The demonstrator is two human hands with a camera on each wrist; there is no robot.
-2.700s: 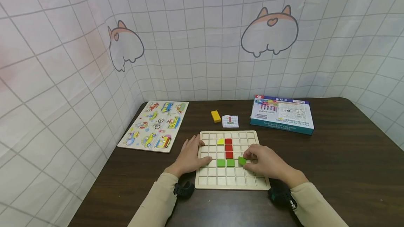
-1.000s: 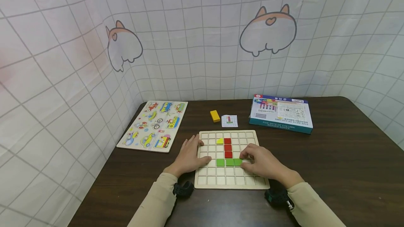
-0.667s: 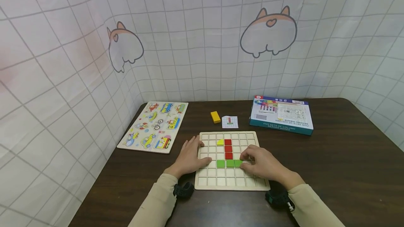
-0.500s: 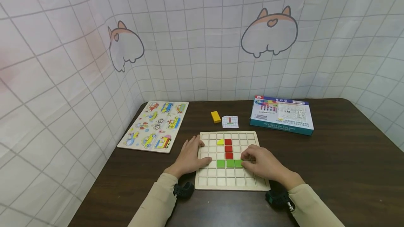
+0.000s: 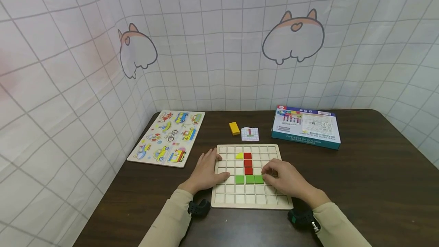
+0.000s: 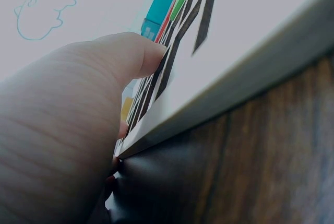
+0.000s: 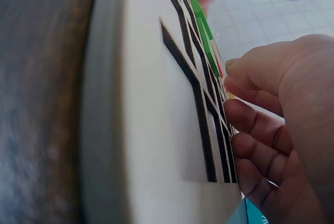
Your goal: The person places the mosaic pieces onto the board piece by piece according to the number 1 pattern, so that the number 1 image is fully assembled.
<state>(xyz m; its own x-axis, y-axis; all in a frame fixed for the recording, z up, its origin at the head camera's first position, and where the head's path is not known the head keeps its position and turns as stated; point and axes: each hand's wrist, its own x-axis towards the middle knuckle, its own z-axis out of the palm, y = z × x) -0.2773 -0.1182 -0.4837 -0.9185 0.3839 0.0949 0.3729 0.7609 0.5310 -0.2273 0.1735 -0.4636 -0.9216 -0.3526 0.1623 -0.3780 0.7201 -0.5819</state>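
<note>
A wooden grid board (image 5: 252, 204) lies in front of me. Three red tiles (image 5: 248, 163) form a column on it, a yellow tile (image 5: 239, 156) beside the top one. Below the column is a row of green tiles; the right-hand green tile (image 5: 258, 179) lies flat against the middle one, and the left one sits slightly apart. My left hand (image 5: 205, 172) rests on the board's left edge, fingers extended and thumb on top. My right hand (image 5: 286, 177) has loosely curled fingers beside the right-hand green tile, holding nothing that I can see; the right wrist view shows its fingertips at the board.
Behind the board lie a yellow block (image 5: 234, 128) and a small printed pattern card (image 5: 250, 134). A picture puzzle board (image 5: 167, 137) is at the left. A flat box (image 5: 306, 127) lies at the back right on the dark table (image 5: 374, 170).
Earlier my right hand pinched a tilted green tile; that tile now lies flat, ending the green row. The fingers have eased slightly off it. My left hand has stayed in place.
</note>
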